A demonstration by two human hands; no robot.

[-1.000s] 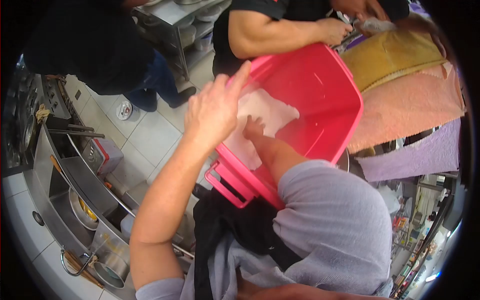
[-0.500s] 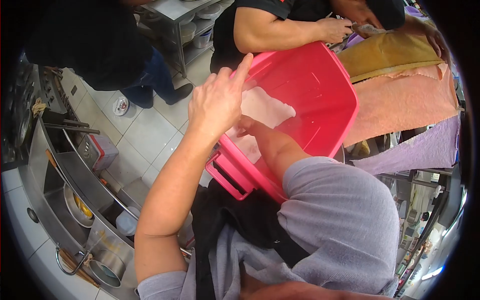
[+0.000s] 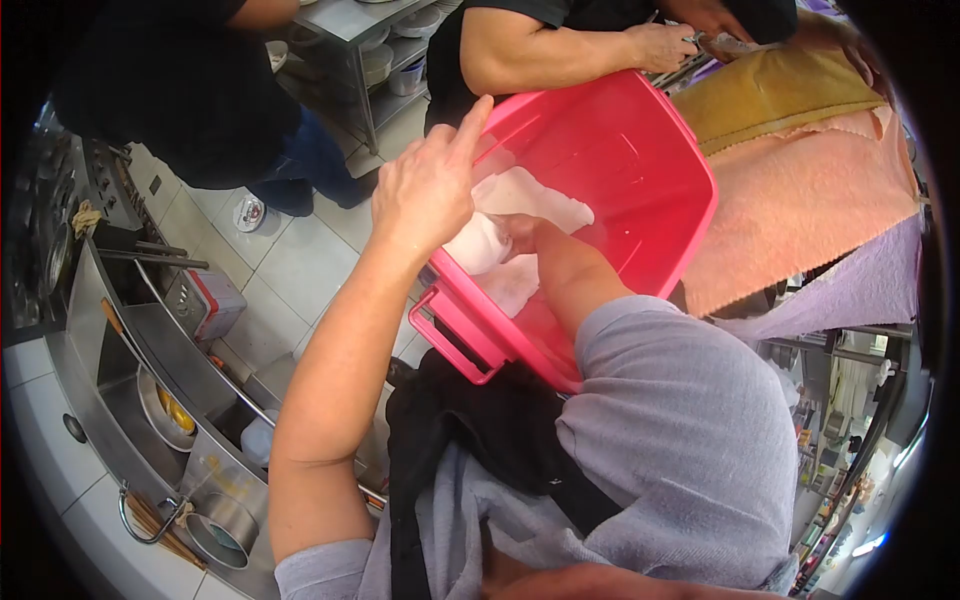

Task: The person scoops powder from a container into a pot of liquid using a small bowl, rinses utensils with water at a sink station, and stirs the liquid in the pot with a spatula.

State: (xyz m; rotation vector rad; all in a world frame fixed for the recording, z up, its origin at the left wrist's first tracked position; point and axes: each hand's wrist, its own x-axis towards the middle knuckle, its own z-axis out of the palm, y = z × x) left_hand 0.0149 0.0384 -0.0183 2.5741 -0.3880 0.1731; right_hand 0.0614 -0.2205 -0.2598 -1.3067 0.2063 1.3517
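A deep pink bin [image 3: 640, 190] is tilted in front of me, with white powder [image 3: 530, 197] heaped inside. My left hand [image 3: 425, 190] grips the bin's left rim, its index finger stretched out along the edge and its other fingers partly hidden. Down in the bin, my right hand [image 3: 517, 233] is closed on a smooth, white rounded object [image 3: 478, 245], which lies against the powder below my left hand. Whether that object is a bowl or a scoop cannot be made out.
A co-worker's arm [image 3: 550, 55] is just beyond the bin. Orange [image 3: 800, 210], mustard [image 3: 770, 100] and purple [image 3: 850, 295] cloths lie to the right. Another person in black [image 3: 190, 100] stands at upper left. A steel counter with a pot [image 3: 225, 520] runs along the left.
The right hand, earlier spread over the powder, has drawn left and closed on the white rounded object, which has come into view. The left hand stays at the rim.
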